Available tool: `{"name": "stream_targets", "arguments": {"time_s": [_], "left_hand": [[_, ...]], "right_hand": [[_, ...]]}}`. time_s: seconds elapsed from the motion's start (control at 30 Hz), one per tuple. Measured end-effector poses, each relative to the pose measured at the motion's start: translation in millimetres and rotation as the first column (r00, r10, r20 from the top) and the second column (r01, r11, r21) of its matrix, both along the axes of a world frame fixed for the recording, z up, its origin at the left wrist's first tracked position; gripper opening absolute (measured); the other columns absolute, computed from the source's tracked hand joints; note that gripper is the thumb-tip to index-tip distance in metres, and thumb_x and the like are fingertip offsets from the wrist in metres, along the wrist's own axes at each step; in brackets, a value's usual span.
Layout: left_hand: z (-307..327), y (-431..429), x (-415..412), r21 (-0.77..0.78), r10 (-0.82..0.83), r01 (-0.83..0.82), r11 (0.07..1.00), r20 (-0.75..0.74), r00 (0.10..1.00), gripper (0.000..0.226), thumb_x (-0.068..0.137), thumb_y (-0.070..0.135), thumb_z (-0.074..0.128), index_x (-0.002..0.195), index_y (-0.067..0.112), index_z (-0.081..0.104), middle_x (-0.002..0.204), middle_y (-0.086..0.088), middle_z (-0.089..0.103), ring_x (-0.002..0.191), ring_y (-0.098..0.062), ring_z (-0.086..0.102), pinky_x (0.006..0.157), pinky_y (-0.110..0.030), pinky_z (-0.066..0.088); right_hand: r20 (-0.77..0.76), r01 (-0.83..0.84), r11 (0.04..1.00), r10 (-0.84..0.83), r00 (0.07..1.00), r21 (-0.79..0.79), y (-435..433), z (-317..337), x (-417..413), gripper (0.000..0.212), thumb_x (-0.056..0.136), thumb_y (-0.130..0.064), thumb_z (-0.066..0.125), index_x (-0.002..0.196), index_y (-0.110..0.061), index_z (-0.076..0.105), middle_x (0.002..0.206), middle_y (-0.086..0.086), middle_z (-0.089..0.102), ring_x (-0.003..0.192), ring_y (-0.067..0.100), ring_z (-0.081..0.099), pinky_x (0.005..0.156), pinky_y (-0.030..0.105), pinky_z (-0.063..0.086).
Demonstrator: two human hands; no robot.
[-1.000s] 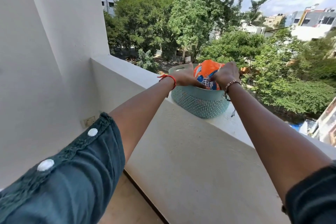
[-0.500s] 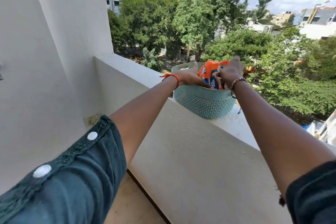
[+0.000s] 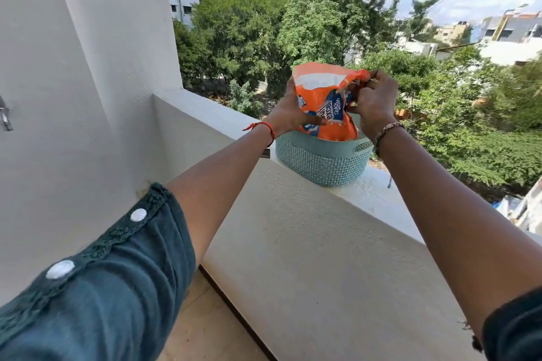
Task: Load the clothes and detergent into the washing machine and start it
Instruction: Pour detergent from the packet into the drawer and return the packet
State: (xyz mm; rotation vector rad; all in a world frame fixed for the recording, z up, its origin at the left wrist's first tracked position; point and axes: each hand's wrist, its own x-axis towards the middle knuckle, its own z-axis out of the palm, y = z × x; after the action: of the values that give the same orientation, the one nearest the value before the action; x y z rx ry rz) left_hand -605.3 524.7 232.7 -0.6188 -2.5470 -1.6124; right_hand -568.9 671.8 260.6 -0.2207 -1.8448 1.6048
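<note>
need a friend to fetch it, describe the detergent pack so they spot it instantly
On the white balcony ledge sits a teal basket. Above it, the left hand and right hand hold a crumpled pouch, the only bright orange thing.

bright daylight | soft shadows | sharp focus | wide-angle edge warp

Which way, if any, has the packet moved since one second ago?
Yes, upward. The packet was low inside the basket; now the left hand and right hand hold it mostly above the basket's rim.
</note>
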Motion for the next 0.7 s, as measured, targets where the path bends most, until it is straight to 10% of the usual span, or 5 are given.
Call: {"name": "stream_targets", "arguments": {"time_s": [0.53,0.7], "left_hand": [[50,-184,171,0.310,0.126,-0.032,0.950,-0.290,0.949,0.115,0.062,0.000,0.083,0.146,0.002,0.004,0.138,-0.010,0.040,0.122,-0.019,0.045,0.104,-0.036,0.042],[-14,-299,277,0.307,0.176,-0.116,0.945,-0.175,0.969,0.100,0.060,0.001,0.083,0.138,0.005,0.020,0.118,0.003,0.049,0.101,0.010,0.056,0.079,-0.004,0.047]], "right_hand": [[-0.336,-0.382,0.920,0.334,0.881,-0.089,-178,72,150,0.028,0.080,0.018,0.049,0.082,-0.009,0.053,0.087,0.017,0.067,0.082,0.028,0.070,0.068,0.048,0.058],[-0.267,-0.598,0.794,0.556,0.787,-0.111,-287,35,237,0.030,0.078,0.021,0.043,0.077,-0.009,0.048,0.060,0.002,0.064,0.051,0.013,0.062,0.044,0.028,0.051]]}}
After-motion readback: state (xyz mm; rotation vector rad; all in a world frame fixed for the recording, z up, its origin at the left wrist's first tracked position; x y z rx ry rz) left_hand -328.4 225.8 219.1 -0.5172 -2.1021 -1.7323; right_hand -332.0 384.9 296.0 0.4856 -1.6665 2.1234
